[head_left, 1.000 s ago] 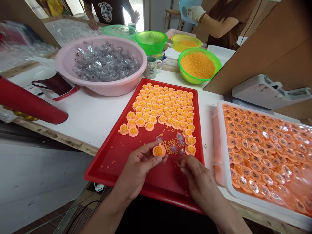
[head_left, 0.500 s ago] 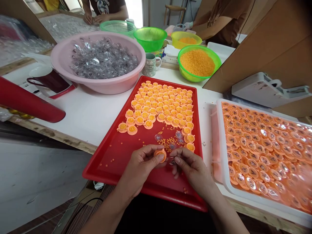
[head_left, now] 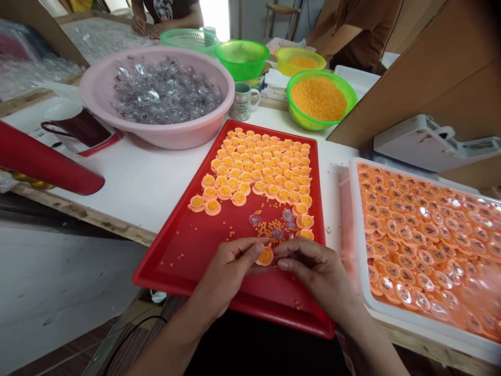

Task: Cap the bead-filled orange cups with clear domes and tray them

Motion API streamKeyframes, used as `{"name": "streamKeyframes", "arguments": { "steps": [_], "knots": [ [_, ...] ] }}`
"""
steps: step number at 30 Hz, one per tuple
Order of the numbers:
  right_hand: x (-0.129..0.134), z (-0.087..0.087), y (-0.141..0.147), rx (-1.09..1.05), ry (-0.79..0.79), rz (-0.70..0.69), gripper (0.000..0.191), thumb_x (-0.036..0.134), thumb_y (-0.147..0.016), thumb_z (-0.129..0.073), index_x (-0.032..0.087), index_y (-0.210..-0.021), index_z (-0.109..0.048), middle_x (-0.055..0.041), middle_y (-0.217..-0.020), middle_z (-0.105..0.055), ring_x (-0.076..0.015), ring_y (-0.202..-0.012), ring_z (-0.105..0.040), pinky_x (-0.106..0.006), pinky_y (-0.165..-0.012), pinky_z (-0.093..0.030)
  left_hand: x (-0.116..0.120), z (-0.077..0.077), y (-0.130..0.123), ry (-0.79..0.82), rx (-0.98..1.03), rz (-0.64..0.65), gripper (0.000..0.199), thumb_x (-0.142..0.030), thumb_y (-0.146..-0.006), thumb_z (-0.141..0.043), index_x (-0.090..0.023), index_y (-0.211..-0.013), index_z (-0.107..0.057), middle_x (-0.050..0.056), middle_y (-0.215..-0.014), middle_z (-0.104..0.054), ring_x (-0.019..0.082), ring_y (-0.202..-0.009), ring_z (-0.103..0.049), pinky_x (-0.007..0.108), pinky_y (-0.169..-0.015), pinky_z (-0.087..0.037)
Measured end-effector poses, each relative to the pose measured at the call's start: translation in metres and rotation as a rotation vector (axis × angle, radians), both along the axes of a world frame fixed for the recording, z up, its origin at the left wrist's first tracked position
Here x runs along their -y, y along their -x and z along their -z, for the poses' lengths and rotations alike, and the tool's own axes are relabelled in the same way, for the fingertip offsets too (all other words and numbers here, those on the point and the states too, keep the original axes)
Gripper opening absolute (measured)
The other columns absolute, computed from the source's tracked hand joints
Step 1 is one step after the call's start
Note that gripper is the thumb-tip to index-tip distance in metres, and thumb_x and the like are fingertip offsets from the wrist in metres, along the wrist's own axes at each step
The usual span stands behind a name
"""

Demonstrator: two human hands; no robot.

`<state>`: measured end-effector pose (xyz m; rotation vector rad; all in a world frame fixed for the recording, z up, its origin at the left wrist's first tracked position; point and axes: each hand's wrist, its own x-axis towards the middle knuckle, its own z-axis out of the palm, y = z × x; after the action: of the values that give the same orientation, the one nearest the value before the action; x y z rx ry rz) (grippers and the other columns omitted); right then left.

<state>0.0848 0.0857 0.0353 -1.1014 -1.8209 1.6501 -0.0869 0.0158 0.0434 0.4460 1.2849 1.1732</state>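
Observation:
In my left hand (head_left: 230,269) is a small orange toy cup (head_left: 265,256), pinched between thumb and fingers and tilted toward me, with yellow-orange bits inside. My right hand (head_left: 319,266) is right beside it, thumb and fingertips pinched around a clear plastic disc of which only a sliver shows. Both hands are above the near part of a red tray (head_left: 191,248). Rows of filled orange cups on saucers (head_left: 250,162) cover its far half. Loose orange bits (head_left: 266,227) and several clear discs (head_left: 277,233) lie just beyond my fingers.
A white bin (head_left: 354,250) of lidded orange cups stands right. A pink basin (head_left: 156,133) of clear plastic pieces is back left. A green bowl (head_left: 293,112) of orange bits, a mug (head_left: 240,104) and a red cylinder (head_left: 58,162) stand around. Two people work across the table.
My left hand has shifted slightly right and turned the cup's opening more toward me. My right hand has brought the clear disc up to the cup's edge.

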Motion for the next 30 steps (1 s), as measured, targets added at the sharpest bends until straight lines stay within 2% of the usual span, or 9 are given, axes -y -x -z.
{"name": "streamKeyframes", "arguments": {
  "steps": [2, 6, 9, 12, 17, 25, 30],
  "knots": [
    [0.0, -0.001, 0.004, -0.004, -0.074, 0.008, 0.013, 0.014, -0.083, -0.069, 0.025, -0.091, -0.071, 0.0014, -0.086, -0.072, -0.0138, -0.08, -0.067, -0.024, -0.073, -0.053, 0.0, -0.001, -0.001, -0.012, 0.031, 0.054, 0.029, -0.037, -0.088, -0.065, -0.018, -0.108, -0.076, 0.007, -0.107, -0.076, 0.025, -0.102, -0.069, 0.034, -0.09, -0.057],
    [0.002, -0.003, 0.013, 0.06, -0.416, -0.015, 0.02, 0.007, -0.085, -0.064, 0.025, -0.089, -0.072, 0.0006, -0.084, -0.071, -0.014, -0.077, -0.066, -0.024, -0.072, -0.053, 0.0, -0.002, -0.003, -0.077, -0.078, 0.19, 0.028, -0.022, -0.086, -0.067, -0.022, -0.112, -0.074, 0.004, -0.109, -0.076, 0.026, -0.11, -0.066, 0.036, -0.1, -0.051],
    [0.01, -0.003, 0.016, 0.098, -0.574, 0.088, 0.018, 0.008, -0.086, -0.063, 0.023, -0.092, -0.07, -0.0014, -0.086, -0.069, -0.0154, -0.078, -0.066, -0.026, -0.071, -0.053, 0.001, -0.002, -0.002, -0.126, -0.168, 0.178, 0.031, -0.014, -0.085, -0.066, -0.024, -0.113, -0.074, 0.003, -0.109, -0.076, 0.024, -0.112, -0.066, 0.034, -0.102, -0.048],
    [0.021, -0.001, 0.016, 0.107, -0.508, 0.217, 0.011, 0.012, -0.085, -0.067, 0.022, -0.09, -0.067, -0.0001, -0.079, -0.069, -0.015, -0.07, -0.065, -0.025, -0.065, -0.053, 0.005, -0.002, -0.001, -0.155, -0.22, 0.108, 0.028, -0.016, -0.084, -0.068, -0.024, -0.11, -0.074, 0.003, -0.11, -0.075, 0.022, -0.109, -0.067, 0.03, -0.098, -0.052],
    [0.033, -0.001, 0.015, 0.031, -0.364, 0.236, 0.008, 0.015, -0.086, -0.067, 0.023, -0.083, -0.068, 0.003, -0.073, -0.069, -0.0116, -0.062, -0.063, -0.021, -0.059, -0.052, 0.01, -0.003, 0.001, -0.223, -0.211, 0.058, 0.033, -0.02, -0.085, -0.069, -0.029, -0.117, -0.07, 0.001, -0.117, -0.073, 0.019, -0.109, -0.067, 0.022, -0.093, -0.054],
    [0.041, -0.004, 0.019, -0.037, -0.231, 0.262, 0.009, 0.014, -0.086, -0.065, 0.021, -0.081, -0.064, 0.0033, -0.068, -0.065, -0.0109, -0.059, -0.063, -0.02, -0.057, -0.052, 0.013, -0.005, -0.002, -0.239, -0.133, 0.026, 0.024, -0.018, -0.082, -0.073, -0.024, -0.105, -0.073, 0.003, -0.103, -0.076, 0.02, -0.097, -0.071, 0.023, -0.084, -0.059],
    [0.047, -0.005, 0.021, -0.086, -0.131, 0.291, 0.008, 0.017, -0.087, -0.063, 0.021, -0.081, -0.062, 0.0018, -0.067, -0.065, -0.0132, -0.059, -0.064, -0.023, -0.056, -0.053, 0.017, -0.002, -0.006, -0.231, -0.081, -0.019, 0.023, -0.019, -0.081, -0.076, -0.024, -0.102, -0.074, 0.003, -0.107, -0.076, 0.021, -0.096, -0.072, 0.025, -0.082, -0.06]
  ]
}}
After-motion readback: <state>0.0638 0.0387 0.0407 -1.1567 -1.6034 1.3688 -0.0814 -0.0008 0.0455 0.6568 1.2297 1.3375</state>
